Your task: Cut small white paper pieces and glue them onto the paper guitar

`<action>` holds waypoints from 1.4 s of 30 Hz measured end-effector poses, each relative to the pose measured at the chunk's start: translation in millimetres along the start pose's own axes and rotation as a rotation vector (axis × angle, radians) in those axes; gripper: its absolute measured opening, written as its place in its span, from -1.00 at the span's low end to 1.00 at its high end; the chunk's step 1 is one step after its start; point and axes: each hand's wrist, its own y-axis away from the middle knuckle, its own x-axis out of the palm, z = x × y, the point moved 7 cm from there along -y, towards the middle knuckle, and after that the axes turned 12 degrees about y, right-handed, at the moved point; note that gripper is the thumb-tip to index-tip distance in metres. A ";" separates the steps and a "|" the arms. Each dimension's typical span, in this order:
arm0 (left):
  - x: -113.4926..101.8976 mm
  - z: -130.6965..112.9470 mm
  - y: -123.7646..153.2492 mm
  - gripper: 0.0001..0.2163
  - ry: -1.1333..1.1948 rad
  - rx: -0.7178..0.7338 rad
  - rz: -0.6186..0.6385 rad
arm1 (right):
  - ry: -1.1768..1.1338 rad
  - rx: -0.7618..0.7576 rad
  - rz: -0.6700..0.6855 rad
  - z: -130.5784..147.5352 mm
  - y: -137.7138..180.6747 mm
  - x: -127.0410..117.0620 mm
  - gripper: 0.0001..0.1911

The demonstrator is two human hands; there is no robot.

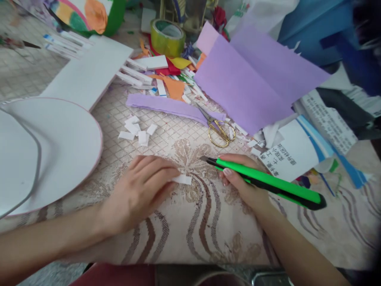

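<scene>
My right hand point(242, 180) is closed round a green and black utility knife point(268, 183), its blade tip pointing left over the patterned tablecloth point(190, 222). My left hand point(143, 188) lies palm down on the cloth, its fingertips pressing the end of a small white foam strip point(183, 179). The blade tip sits a short way right of and above that strip. Several small white cut pieces point(137, 130) lie further back on the cloth.
Gold-handled scissors point(218, 129) lie behind my right hand, beside large purple paper sheets point(250, 79). A white oval board point(47, 151) fills the left. A roll of tape point(166, 37), white strips, coloured scraps and printed papers point(297, 153) crowd the back and right.
</scene>
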 end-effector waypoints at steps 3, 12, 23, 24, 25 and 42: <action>-19.6 4.7 -0.1 -0.86 -0.012 -0.033 -0.110 | -0.115 0.007 -0.019 2.2 1.2 2.8 -0.69; 6.9 1.3 0.4 -0.87 0.079 -0.053 0.038 | -0.102 -0.039 0.045 25.3 3.2 15.4 -0.72; 26.4 -1.0 -7.3 -0.86 0.033 -0.005 0.050 | -0.120 -0.044 0.080 20.5 2.7 21.5 -0.70; 26.9 -1.0 -7.4 -0.86 0.032 -0.003 0.052 | -0.118 -0.051 0.083 20.5 2.5 21.6 -0.70; 27.4 -1.0 -7.4 -0.87 0.032 -0.002 0.055 | -0.114 -0.055 0.083 20.3 2.2 21.6 -0.70; -34.0 22.1 -9.4 -0.89 0.013 -0.097 -0.228 | -0.243 -0.116 -0.082 41.3 -5.2 26.1 -0.74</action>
